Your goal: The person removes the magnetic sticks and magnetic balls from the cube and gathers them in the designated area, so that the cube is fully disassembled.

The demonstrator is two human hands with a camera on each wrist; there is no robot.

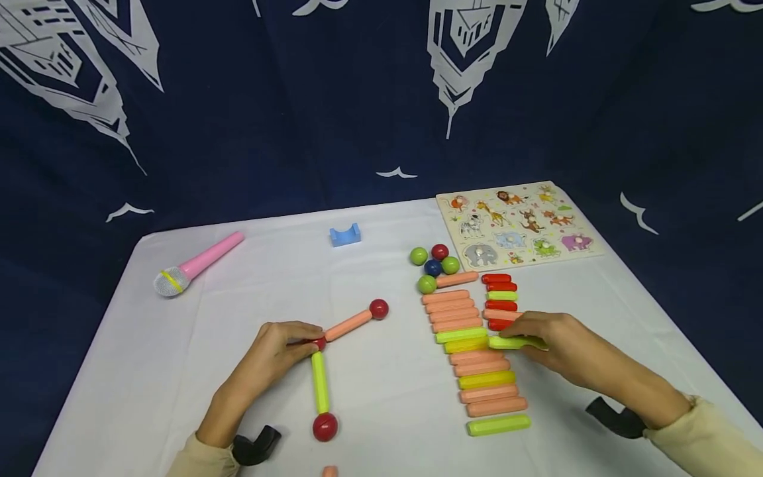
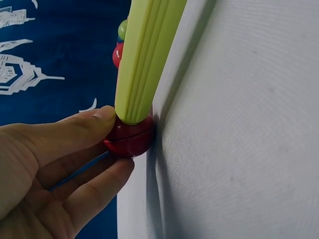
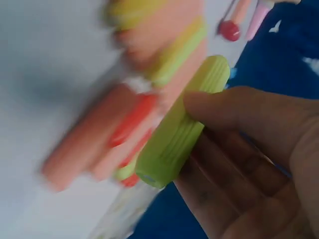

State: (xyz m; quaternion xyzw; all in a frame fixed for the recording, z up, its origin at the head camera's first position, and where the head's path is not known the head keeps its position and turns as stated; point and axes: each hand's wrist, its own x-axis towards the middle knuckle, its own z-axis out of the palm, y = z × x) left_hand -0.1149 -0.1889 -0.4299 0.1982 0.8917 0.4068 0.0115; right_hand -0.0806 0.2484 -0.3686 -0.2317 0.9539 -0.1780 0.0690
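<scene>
My left hand [image 1: 273, 354] pinches a dark red ball [image 2: 130, 142] between thumb and fingers. Joined to that ball are a yellow-green stick [image 1: 320, 383], ending in another red ball [image 1: 324, 427], and an orange stick [image 1: 348, 325], tipped with a third red ball [image 1: 378, 309]. Over on the right, my right hand [image 1: 554, 339] holds a loose yellow-green rod [image 3: 182, 124] between thumb and fingers, above the sticks. Beneath and beside it lies a column of orange, yellow and green sticks [image 1: 485, 379], plus a shorter column with red ones [image 1: 501, 305].
Several green, red and blue balls [image 1: 433, 267] cluster beyond the sticks. An animal puzzle board [image 1: 495, 242] lies at the back right. A blue cradle-shaped piece [image 1: 345, 235] and a pink toy microphone [image 1: 208, 258] rest toward the back. One orange end [image 1: 330, 471] shows at the bottom edge.
</scene>
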